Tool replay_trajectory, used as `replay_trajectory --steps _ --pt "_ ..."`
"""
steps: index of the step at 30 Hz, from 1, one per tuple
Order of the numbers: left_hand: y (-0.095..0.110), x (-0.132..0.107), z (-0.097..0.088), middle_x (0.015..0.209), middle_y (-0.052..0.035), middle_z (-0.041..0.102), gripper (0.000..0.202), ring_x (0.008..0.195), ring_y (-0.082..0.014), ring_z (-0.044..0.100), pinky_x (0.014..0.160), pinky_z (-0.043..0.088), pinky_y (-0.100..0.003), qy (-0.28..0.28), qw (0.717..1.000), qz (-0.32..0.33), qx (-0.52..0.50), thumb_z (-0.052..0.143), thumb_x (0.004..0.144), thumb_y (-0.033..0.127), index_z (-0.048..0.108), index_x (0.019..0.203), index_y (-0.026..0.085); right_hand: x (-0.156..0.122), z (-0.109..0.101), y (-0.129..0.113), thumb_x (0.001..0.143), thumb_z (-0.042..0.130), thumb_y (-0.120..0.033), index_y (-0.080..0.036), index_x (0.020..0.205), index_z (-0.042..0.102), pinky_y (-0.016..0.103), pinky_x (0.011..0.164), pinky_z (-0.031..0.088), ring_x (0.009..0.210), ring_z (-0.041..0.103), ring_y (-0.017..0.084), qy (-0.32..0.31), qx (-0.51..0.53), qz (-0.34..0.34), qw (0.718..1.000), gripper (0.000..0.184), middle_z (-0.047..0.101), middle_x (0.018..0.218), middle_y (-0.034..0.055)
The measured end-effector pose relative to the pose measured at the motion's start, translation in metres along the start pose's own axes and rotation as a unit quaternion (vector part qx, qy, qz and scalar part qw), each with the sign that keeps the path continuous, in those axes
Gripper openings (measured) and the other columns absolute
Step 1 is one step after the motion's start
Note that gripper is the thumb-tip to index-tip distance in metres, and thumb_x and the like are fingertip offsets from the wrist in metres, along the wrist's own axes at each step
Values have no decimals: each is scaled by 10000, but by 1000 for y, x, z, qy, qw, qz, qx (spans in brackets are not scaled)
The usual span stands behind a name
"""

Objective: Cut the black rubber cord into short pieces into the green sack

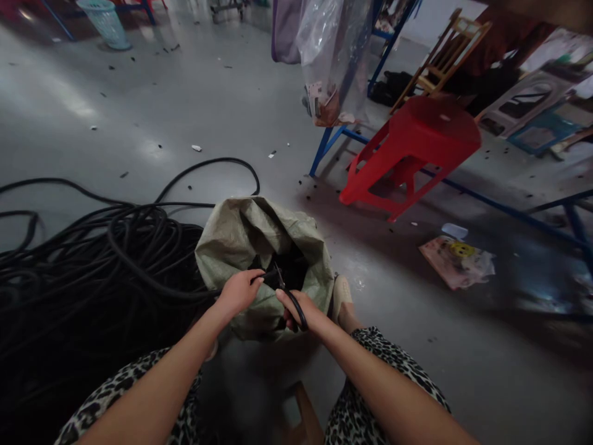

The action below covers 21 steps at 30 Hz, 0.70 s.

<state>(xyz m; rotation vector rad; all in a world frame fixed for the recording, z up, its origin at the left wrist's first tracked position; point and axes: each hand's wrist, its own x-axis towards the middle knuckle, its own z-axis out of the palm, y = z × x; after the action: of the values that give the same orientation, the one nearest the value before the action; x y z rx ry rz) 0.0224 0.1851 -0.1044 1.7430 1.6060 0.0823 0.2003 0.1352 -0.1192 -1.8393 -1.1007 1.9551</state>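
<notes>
My left hand [239, 290] is closed around a black cord [173, 293], whose end sticks out past my fingertips over an open woven sack [222, 238]. Black-handled scissors [296, 308] are in my right hand [308, 312], with its fingers wrapped round the handles. The scissor blades point up and away from me, close to the cord's end; whether they touch it I cannot make out. Dark pieces [296, 266] lie inside the sack, too dim to tell apart. To the left, a big tangled heap of black cord [148, 235] spreads over the floor.
My shoe [341, 293] is against the sack's right side. A red plastic stool [417, 142] stands at the right, near a blue metal frame [324, 148] with a clear plastic bag [328, 62]. A printed plastic packet [456, 259] and small scraps litter the floor. Far left is a pale basket [105, 25].
</notes>
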Motion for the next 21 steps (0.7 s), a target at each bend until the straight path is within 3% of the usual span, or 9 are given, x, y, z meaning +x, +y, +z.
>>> replay_trajectory --steps 6,21 --pt "-2 2 4 1156 -62 684 354 1076 -214 621 936 455 -296 5 1000 -1 4 457 877 292 662 1146 186 2 0 5 825 518 -615 -170 711 467 208 317 398 337 467 101 0 26 39 999 462 481 483 -32" --pt "-2 3 7 1140 -76 691 360 1058 -225 627 919 455 -310 -27 999 -26 16 455 869 300 675 1132 192 -8 0 4 829 525 -602 -171 637 460 205 283 365 295 394 83 0 24 79 997 476 408 432 -47"
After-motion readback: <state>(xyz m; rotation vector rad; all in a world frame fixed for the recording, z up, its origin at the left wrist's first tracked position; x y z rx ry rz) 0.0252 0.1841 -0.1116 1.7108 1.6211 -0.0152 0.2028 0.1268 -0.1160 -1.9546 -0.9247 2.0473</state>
